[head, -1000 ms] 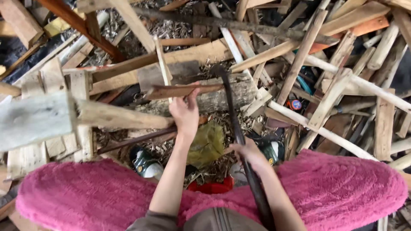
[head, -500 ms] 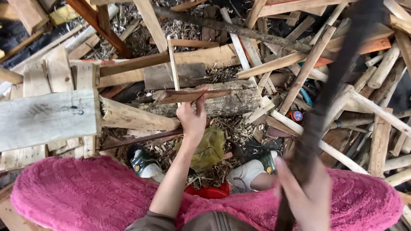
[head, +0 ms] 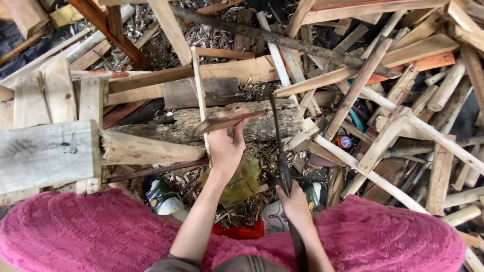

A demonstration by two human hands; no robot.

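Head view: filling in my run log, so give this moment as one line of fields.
left hand: holds flat wood piece on log | right hand: grips long dark blade, tip at the piece | surroundings: scrap timber

A thin brown wood strip [head: 227, 121] lies flat across the log, a dark long-handled blade [head: 280, 146] beside it
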